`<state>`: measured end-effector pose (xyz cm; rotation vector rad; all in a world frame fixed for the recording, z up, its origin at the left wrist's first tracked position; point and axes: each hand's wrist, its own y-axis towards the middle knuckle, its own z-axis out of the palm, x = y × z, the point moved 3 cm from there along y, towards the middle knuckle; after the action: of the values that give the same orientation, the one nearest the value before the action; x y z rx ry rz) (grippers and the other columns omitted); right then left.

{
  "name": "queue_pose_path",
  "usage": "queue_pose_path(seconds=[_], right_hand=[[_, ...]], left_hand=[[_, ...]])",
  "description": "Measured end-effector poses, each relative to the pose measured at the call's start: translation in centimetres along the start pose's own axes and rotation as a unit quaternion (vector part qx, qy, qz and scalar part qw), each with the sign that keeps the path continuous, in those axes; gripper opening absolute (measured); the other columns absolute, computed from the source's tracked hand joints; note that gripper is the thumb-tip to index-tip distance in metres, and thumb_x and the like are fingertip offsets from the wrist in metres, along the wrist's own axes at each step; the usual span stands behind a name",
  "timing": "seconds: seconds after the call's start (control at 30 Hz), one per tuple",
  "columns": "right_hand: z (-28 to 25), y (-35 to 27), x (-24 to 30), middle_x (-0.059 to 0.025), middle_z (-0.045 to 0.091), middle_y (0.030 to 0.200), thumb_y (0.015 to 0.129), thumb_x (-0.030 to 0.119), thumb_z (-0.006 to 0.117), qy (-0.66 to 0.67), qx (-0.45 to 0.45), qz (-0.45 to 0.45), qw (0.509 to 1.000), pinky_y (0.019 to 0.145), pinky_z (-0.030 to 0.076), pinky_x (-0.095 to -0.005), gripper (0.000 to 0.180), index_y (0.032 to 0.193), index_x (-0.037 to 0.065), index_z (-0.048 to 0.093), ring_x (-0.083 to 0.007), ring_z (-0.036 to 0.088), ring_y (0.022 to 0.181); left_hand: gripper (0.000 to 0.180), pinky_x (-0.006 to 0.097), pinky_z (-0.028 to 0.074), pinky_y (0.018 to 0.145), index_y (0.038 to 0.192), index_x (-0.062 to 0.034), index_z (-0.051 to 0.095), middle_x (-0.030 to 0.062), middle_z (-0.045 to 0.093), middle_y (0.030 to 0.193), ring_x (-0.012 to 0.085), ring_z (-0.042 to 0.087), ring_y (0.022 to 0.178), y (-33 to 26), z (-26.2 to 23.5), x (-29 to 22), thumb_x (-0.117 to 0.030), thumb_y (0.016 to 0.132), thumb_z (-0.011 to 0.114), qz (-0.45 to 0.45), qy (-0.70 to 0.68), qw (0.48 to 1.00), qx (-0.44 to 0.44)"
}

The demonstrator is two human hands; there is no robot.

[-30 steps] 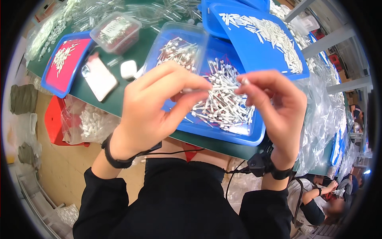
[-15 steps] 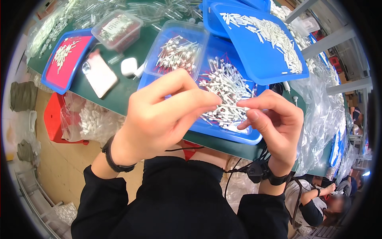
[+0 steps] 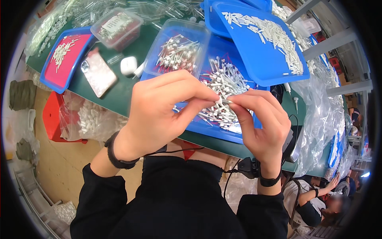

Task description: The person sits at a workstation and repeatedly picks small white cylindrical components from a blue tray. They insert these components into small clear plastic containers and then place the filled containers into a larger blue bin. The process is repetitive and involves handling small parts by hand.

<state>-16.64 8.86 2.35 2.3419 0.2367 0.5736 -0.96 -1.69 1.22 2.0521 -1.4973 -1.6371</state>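
Nearest us, over the green table's (image 3: 119, 95) near edge, both our hands are closed to narrow fingertip pinches on one slim white part (image 3: 225, 101). The left hand (image 3: 161, 107) has its whitish, thicker end; the right hand (image 3: 266, 123) has its thinner, greyish end. The part hangs above a blue tray (image 3: 202, 128), between the two hands.

We judge it very light and fairly stiff, probably smooth enough to slip or roll, and perhaps easy to bend where it is thin. The thicker end looks the surer place to hold; our fingertips hide much of it.

Below, the tray carries a tangled heap of similar parts (image 3: 227, 77), which could snag on one another. A clear tub (image 3: 152, 65) of more parts sits across the tray's far left corner. A second blue tray (image 3: 254, 59), bearing short white tubes (image 3: 278, 42), overlaps its far right corner and blocks reach there.

Toward the table's left end lie a phone (image 3: 99, 73), a white case (image 3: 128, 65) and a pink-lined tray (image 3: 48, 75). Clear tubes (image 3: 139, 12) litter the table's far edge.
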Motion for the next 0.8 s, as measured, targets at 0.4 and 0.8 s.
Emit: queue_pose_path(seconds=[0.4,0.8], right_hand=[[2.1,0.4,-0.5,-0.0034,0.065,0.069,0.072,0.012,0.078,-0.066,0.085,-0.041,0.993,0.058,0.049,-0.0325,0.019,0.087,0.005,0.069,-0.0223,0.064,0.071],[-2.0,7.4,-14.4,-0.0162,0.068,0.114,0.09,0.025,0.063,-0.155,0.106,0.124,0.974,0.093,0.048,-0.0402,0.031,0.115,0.005,0.065,-0.0339,0.063,0.108]], left_hand=[[0.022,0.029,0.056,0.068,0.09,-0.0002,0.072,0.0124,0.072,0.086,0.0225,0.071,0.08,-0.6,0.4,1.4,0.009,0.07,0.074,0.058,0.021,0.997,0.051],[0.024,0.043,0.045,0.085,0.103,-0.0054,0.069,0.015,0.069,0.099,0.032,0.065,0.095,4.5,0.3,13.0,-0.02,0.084,0.068,-0.073,0.411,0.873,0.252]])
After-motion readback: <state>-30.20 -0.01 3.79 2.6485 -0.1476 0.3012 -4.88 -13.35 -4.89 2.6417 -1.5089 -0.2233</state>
